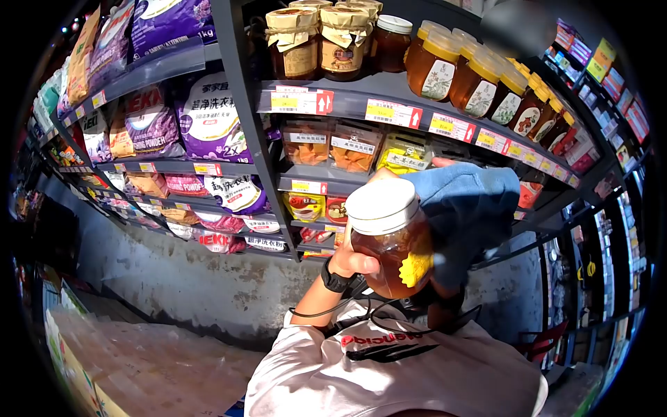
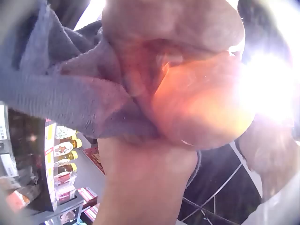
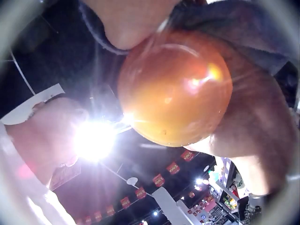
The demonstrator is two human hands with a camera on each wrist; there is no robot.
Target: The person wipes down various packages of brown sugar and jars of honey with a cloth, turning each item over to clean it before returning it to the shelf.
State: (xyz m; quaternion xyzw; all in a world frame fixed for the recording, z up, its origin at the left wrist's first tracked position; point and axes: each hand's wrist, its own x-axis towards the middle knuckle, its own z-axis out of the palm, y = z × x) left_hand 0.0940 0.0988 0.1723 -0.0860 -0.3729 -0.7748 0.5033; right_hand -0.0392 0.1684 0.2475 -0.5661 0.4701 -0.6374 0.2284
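Observation:
A glass jar of amber honey (image 1: 379, 267) with a white lid (image 1: 381, 205) and a yellow label (image 1: 417, 263) is held up before the chest, slightly tilted. My left hand (image 1: 353, 260), a black band on its wrist, grips the jar from the side, thumb across the glass. A blue cloth (image 1: 472, 201) lies against the jar's far right side, held by my right hand (image 3: 133, 18), which it mostly hides in the head view. From below, the right wrist view shows the round jar bottom (image 3: 173, 93) between both hands.
Shelves ahead carry honey jars with yellow lids (image 1: 479, 83) and paper-topped jars (image 1: 344, 45). Bags of washing powder (image 1: 215, 115) fill the left shelves. A carton with clear plastic packs (image 1: 153, 361) stands at lower left. A cable (image 1: 316, 314) hangs near my left wrist.

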